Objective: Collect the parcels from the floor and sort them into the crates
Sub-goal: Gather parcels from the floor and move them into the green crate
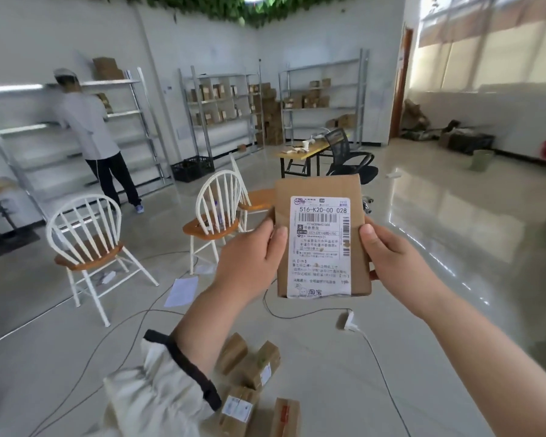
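**Parcel held up between both hands**

The left hand (249,257) and right hand (391,257) pinched the brown cardboard parcel with white label (320,247) by its side edges, thumbs in front. More brown parcels (249,370) lay below on the pale glossy floor (423,342). A black plastic crate (193,168) stood well beyond.

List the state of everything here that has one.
Parcel: held up in both hands, label facing the camera.
Left hand: grips parcel's left edge.
Right hand: grips its right edge.
Floor parcels: lying loose, uncollected.
Crate: on the floor, contents unclear.

Floor parcels (262,364) partly behind the sleeve (158,395), some off the bottom edge
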Demonstrator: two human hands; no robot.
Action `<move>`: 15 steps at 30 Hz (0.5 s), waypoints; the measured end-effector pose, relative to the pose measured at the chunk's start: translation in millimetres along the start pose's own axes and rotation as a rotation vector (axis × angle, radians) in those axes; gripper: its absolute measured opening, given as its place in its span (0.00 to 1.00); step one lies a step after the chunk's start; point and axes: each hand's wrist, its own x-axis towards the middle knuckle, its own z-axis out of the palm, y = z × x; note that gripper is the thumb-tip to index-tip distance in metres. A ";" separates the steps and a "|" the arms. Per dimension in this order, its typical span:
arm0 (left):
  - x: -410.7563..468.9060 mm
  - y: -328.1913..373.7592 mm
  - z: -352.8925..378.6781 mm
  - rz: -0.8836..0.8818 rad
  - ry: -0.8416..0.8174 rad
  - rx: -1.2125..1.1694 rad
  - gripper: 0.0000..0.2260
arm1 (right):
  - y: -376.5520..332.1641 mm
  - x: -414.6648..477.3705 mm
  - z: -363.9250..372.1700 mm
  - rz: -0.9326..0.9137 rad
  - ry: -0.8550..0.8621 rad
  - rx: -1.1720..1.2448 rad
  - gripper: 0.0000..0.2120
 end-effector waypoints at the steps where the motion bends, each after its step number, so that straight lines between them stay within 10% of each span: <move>1: 2.9 5.2 3.5 0.022 -0.004 -0.011 0.15 | -0.8 -4.1 -5.7 0.003 0.021 0.001 0.19; 15: 13.2 149.5 87.8 0.475 -0.289 -0.386 0.14 | -20.4 -162.8 -107.7 0.167 0.682 -0.099 0.19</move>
